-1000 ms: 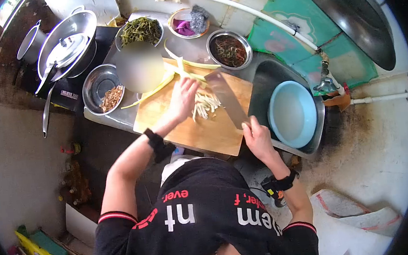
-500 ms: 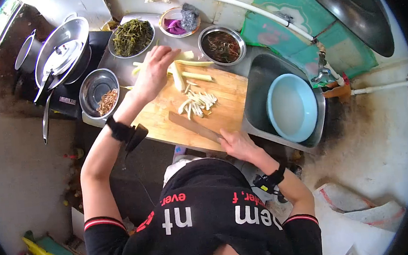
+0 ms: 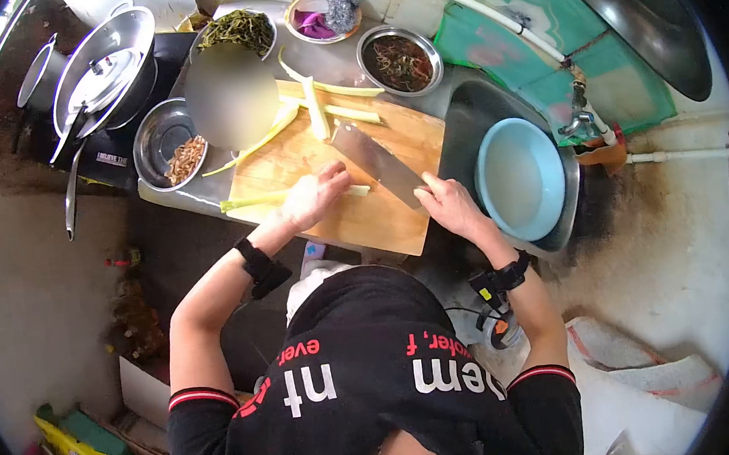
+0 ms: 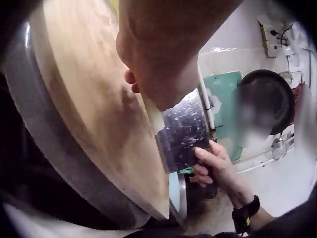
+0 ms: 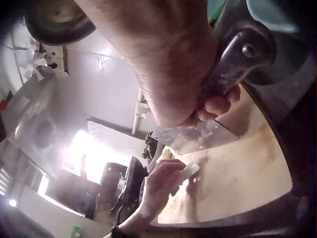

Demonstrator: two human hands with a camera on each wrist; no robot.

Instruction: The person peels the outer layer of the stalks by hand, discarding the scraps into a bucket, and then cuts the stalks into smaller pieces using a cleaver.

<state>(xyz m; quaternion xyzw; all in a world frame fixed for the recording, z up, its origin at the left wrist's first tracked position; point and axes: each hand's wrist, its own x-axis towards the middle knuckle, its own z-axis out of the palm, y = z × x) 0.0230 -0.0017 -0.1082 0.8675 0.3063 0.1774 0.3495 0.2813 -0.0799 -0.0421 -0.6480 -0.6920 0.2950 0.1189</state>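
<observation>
My left hand (image 3: 317,199) grips a pale green vegetable stalk (image 3: 357,191) near the front of a wooden cutting board (image 3: 399,224). The stalk's cut end sticks out past the fingers, as the right wrist view also shows. With my right hand (image 3: 454,207) I hold a cleaver (image 3: 376,159) by its handle (image 5: 237,54). Its broad blade slants over the board, just beyond the stalk's end. In the left wrist view, the blade (image 4: 185,131) stands beside the stalk (image 4: 154,116). Other stalks (image 3: 317,110) lie across the board's far side.
Behind the board stand bowls of dark greens (image 3: 243,32), purple pieces (image 3: 312,22) and dark shreds in liquid (image 3: 402,64). A steel bowl (image 3: 156,129) with brown bits is at left. A blue basin (image 3: 521,179) sits in the sink (image 3: 459,124). A blurred patch covers part of the counter.
My left hand has come from the far stalks to the board's near side, with a stalk in it. The cleaver has swung away from the near edge. The pile of cut strips no longer shows.
</observation>
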